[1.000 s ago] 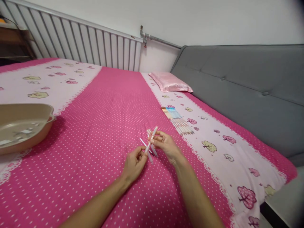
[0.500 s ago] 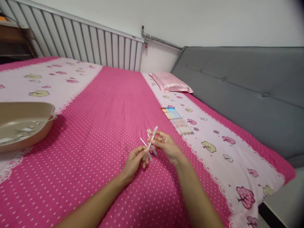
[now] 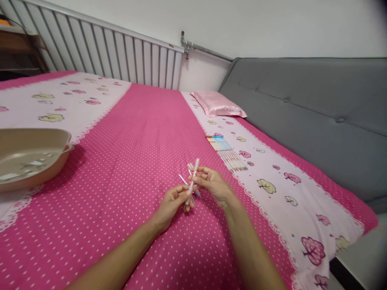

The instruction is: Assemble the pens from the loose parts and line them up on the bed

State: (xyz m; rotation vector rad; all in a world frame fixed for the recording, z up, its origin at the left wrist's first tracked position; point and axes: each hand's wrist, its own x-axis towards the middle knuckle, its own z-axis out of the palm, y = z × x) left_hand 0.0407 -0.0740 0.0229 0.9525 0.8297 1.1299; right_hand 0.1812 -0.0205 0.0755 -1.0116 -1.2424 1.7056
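Note:
A slim pale pink-and-white pen point(image 3: 196, 166) is held at a slant between my two hands, above the pink dotted bedspread. My left hand point(image 3: 169, 206) pinches its lower part, while the fingers of my right hand point(image 3: 214, 187) are closed round its upper part. Under and behind the hands lie a few other pens point(image 3: 198, 193) and a thin white strip point(image 3: 182, 179), partly covered by my fingers. To the right of my right hand, similar pens are laid side by side in two groups: brown and blue ones point(image 3: 219, 143) farther off, pale pink ones point(image 3: 232, 161) nearer.
At the left stands a beige basin point(image 3: 59, 171) with white scraps and thin pieces inside. A pink satin pillow point(image 3: 218, 104) rests against the grey padded headboard point(image 3: 305, 96). A white radiator point(image 3: 121, 54) and pipe point(image 3: 208, 51) run along the wall beyond the bed point(image 3: 145, 121).
The pen in my hands has turned a little more upright, its lower end now showing below my left fingers. Both hands stay nearly in place; the view has shifted slightly.

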